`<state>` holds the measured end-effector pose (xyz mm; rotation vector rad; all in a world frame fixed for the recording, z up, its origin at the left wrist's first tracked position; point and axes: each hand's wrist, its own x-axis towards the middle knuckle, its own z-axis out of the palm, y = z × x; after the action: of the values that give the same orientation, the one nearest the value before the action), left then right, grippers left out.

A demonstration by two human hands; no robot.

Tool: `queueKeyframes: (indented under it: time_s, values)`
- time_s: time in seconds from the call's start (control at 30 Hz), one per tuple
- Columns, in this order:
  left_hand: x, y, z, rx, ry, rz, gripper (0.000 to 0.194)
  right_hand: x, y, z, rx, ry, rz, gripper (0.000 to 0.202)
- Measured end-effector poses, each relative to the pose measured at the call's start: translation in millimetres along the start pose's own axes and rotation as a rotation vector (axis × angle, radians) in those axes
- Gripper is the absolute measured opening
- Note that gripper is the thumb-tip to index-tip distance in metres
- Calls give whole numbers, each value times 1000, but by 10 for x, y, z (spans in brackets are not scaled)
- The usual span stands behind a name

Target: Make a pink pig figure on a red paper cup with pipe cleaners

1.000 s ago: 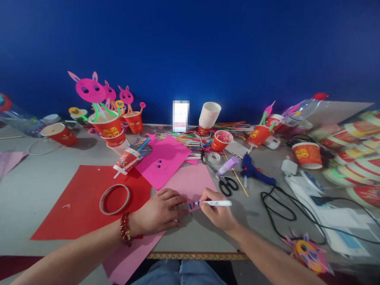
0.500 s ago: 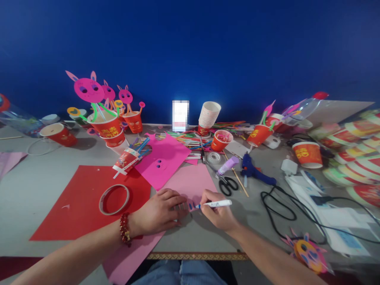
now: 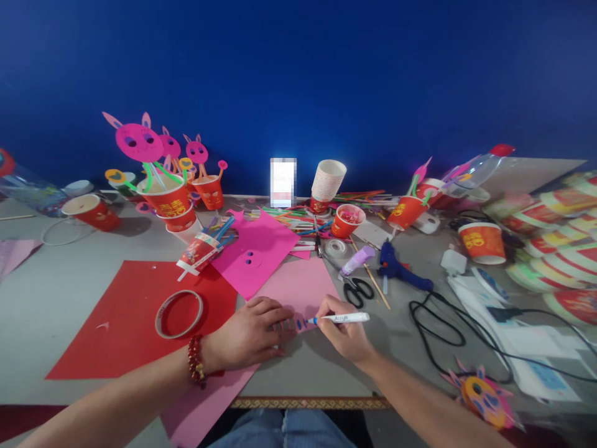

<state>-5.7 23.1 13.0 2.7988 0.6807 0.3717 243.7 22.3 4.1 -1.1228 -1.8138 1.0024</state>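
My right hand (image 3: 344, 333) grips a white acrylic marker (image 3: 347, 318), its blue tip pointing left at a light pink sheet (image 3: 308, 280). Small blue ovals (image 3: 300, 324) are drawn near that sheet's lower edge. My left hand (image 3: 252, 330) lies flat across the sheet's lower left part, fingers stretched toward the marks. A bead bracelet (image 3: 196, 359) circles its wrist. Beside it, a tape roll (image 3: 158, 320) rests on red paper (image 3: 116, 311). Behind the hands, a magenta sheet (image 3: 270, 249) carries a small drawn face.
Black-handled scissors (image 3: 359, 291), a purple glue stick (image 3: 357, 261) and a blue glue gun (image 3: 401, 270) lie to the right. A black cable (image 3: 441, 342) coils beyond them. Red paper cups with pink paper faces (image 3: 140, 142) stand back left; stacked cups (image 3: 329, 177) stand behind.
The marker and my right hand have shifted slightly to the right, and the tip has moved right from the blue ovals. My left hand stays in place.
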Motion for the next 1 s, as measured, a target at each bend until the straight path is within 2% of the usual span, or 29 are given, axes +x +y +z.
queueKeyframes:
  time_s: [0.6,1.0]
  values:
    - [7,-5,0,13,-1,5,35,24,-17,5,-136,-15,-40,17]
    - [-1,-1,8,11,-3,-1,35,12,12,11,-111,-26,-29,17]
